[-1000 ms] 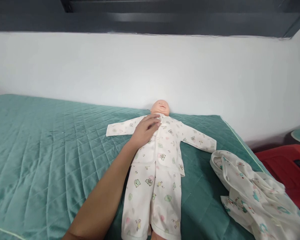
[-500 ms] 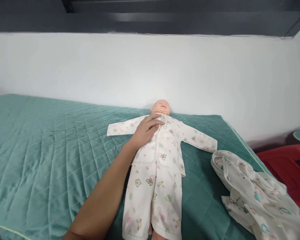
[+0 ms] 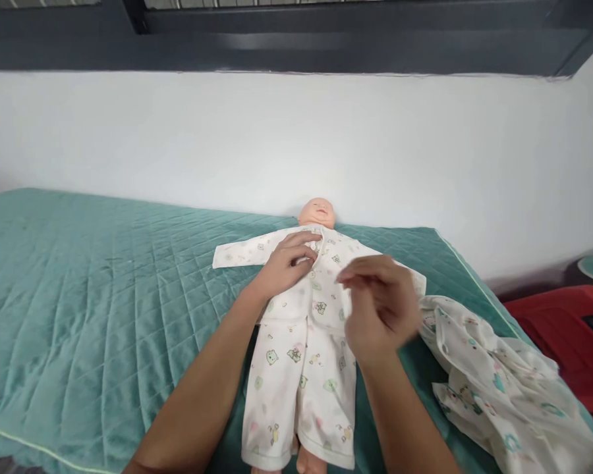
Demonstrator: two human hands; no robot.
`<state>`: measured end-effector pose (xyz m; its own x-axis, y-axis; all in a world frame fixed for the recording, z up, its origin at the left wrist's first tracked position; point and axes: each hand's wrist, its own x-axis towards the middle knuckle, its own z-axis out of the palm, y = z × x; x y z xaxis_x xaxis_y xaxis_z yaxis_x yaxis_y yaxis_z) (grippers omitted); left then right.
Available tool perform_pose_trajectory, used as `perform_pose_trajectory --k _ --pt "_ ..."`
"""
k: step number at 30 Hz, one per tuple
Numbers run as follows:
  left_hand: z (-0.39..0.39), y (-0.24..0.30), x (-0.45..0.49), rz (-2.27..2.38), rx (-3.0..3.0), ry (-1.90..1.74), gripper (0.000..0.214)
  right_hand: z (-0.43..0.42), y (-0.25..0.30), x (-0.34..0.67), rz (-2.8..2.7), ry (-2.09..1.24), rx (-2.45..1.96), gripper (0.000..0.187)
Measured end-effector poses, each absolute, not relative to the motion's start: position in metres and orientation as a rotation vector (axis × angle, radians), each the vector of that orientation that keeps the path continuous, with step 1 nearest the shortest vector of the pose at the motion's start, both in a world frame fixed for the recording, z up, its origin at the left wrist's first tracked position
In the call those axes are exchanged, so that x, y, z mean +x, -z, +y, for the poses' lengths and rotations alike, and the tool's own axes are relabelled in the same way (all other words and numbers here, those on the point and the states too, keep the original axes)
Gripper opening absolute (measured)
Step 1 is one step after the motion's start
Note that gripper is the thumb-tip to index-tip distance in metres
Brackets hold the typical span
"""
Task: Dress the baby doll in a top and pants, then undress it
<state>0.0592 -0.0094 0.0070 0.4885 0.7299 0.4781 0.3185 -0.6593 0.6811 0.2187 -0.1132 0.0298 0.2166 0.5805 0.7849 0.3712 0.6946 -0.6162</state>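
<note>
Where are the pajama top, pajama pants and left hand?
Pajama top (image 3: 322, 295): head view, on its front.
Pajama pants (image 3: 301, 368): head view, upper front.
Left hand (image 3: 282, 268): head view, back of the hand.

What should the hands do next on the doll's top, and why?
Maybe bring the right hand to the front edge of the top, near the left hand: the left hand's fingers rest by that edge, while the right, blurred, is off to the side.

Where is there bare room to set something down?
Most room: the green quilt left of the dressed doll and left arm, back to the wall. Crowded: the doll's chest, with the left hand on it and the right hand nearby. Tight too: the strip between doll and crumpled cloth, crossed by the right arm.
</note>
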Motion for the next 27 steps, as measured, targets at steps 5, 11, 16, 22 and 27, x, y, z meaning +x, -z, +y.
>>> perform_pose_trajectory --k 5,11,16,22,27 --pt "-0.016 -0.006 0.048 0.761 2.133 -0.968 0.017 -0.078 -0.003 0.214 -1.513 -0.433 -1.070 0.016" --pt "-0.020 -0.001 0.033 0.683 2.038 -0.868 0.022 -0.082 0.002 0.217 -1.489 -0.444 -1.182 0.014" --pt "-0.024 -0.003 0.032 0.738 2.007 -0.839 0.024 -0.082 0.004 0.214 -1.446 -0.388 -1.211 0.015" --pt "-0.021 -0.003 0.034 0.736 2.008 -0.863 0.022 -0.085 0.010 0.212 -1.371 -0.336 -1.194 0.014" --pt "-0.019 0.000 0.033 0.712 2.011 -0.869 0.021 -0.087 0.012 0.211 -1.348 -0.306 -1.207 0.015"
